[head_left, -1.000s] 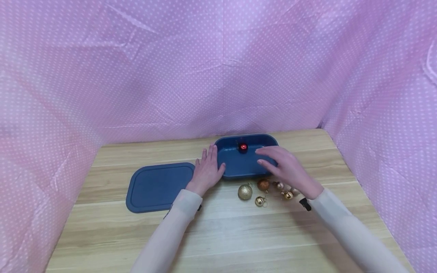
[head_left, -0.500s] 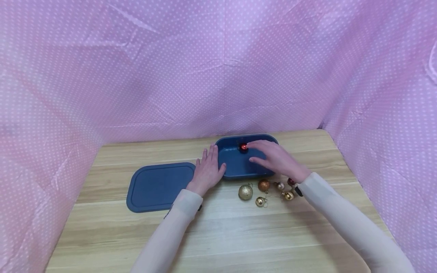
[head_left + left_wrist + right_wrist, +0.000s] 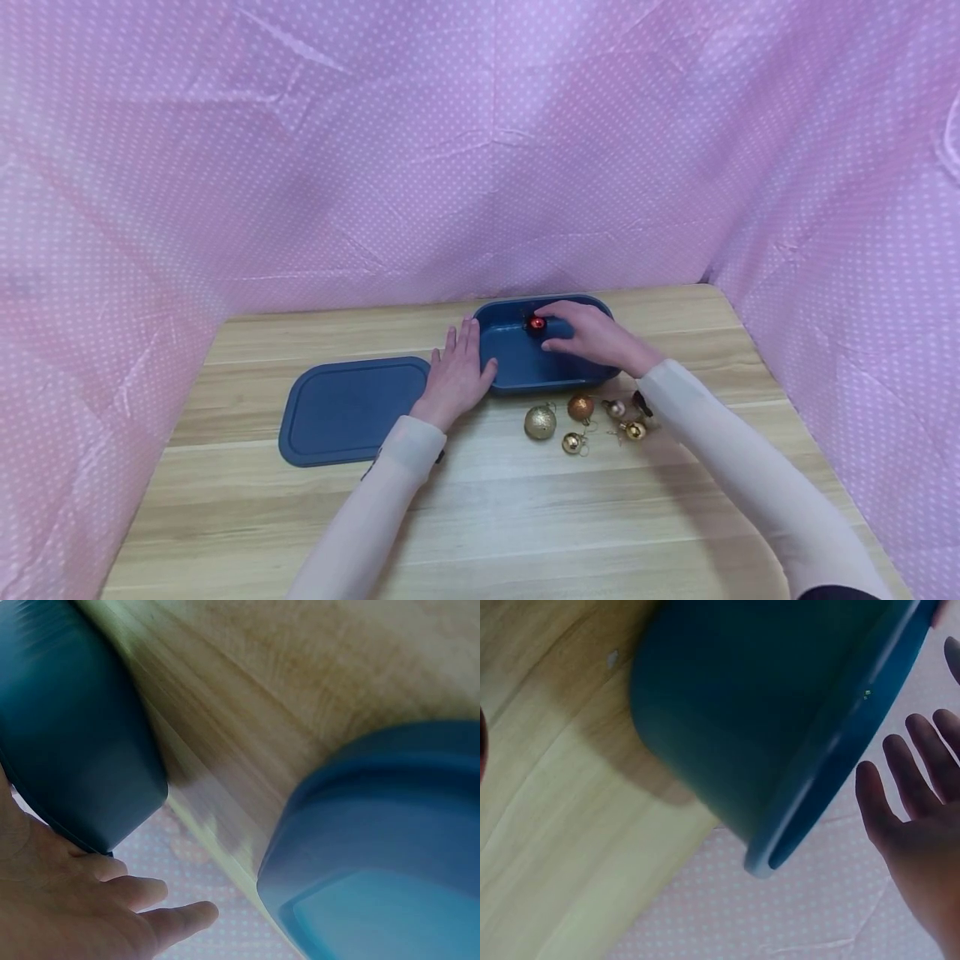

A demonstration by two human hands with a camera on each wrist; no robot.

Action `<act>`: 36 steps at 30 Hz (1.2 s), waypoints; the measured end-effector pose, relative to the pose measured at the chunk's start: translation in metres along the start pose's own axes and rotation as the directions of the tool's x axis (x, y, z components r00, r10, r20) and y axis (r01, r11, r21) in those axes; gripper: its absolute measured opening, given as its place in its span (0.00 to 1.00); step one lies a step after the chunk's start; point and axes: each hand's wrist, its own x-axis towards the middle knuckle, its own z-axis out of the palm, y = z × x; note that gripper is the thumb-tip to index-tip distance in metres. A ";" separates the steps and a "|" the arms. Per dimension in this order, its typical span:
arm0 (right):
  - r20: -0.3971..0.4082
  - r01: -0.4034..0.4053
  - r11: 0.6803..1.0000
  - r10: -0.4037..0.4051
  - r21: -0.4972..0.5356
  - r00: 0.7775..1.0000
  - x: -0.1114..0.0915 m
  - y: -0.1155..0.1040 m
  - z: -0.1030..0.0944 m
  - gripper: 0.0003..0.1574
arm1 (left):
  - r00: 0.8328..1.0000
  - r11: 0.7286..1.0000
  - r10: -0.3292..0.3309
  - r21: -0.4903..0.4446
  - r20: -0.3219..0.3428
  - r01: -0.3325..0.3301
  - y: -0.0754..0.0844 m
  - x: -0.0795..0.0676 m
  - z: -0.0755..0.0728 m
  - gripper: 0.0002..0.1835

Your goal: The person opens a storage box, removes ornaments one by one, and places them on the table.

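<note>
A blue rectangular box point(image 3: 517, 360) stands near the table's back edge, with a shiny red bauble point(image 3: 537, 325) inside by the far wall. My left hand point(image 3: 456, 379) rests on the box's left rim, fingers straight; the left wrist view also shows this hand point(image 3: 82, 907) against the box's outer wall point(image 3: 82, 742). Over the box's right part reaches my right hand point(image 3: 596, 335), its fingertips close to the red bauble and thumb held apart from the fingers. Whether it touches the bauble I cannot tell. The right wrist view shows its fingers extended above the rim.
A flat blue lid point(image 3: 352, 412) lies left of the box. In front of the box are a large gold glitter bauble point(image 3: 540, 422), a copper bauble point(image 3: 581, 407) and several smaller ones, partly under the right wrist. Pink dotted cloth point(image 3: 480, 167) hangs around the table.
My right hand has moved left and further into the box, toward the red bauble. The left hand has stayed on the rim.
</note>
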 end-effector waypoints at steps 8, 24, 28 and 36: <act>0.102 -0.078 0.997 0.075 0.024 0.992 0.009 0.009 0.003 0.41 | 1.000 1.000 0.000 -0.001 0.004 0.000 0.001 0.002 0.001 0.43; 0.192 -0.217 0.973 0.200 0.074 0.961 0.026 0.021 0.016 0.43 | 1.000 1.000 -0.009 0.001 0.010 0.009 0.001 0.000 0.000 0.43; 0.179 -0.237 0.967 0.218 0.090 0.959 0.027 0.021 0.017 0.42 | 1.000 1.000 -0.003 -0.005 0.003 0.003 0.001 -0.001 0.000 0.43; 0.161 -0.201 0.976 0.187 0.080 0.969 0.028 0.023 0.022 0.36 | 1.000 1.000 0.000 -0.008 -0.008 0.000 0.000 0.000 0.000 0.43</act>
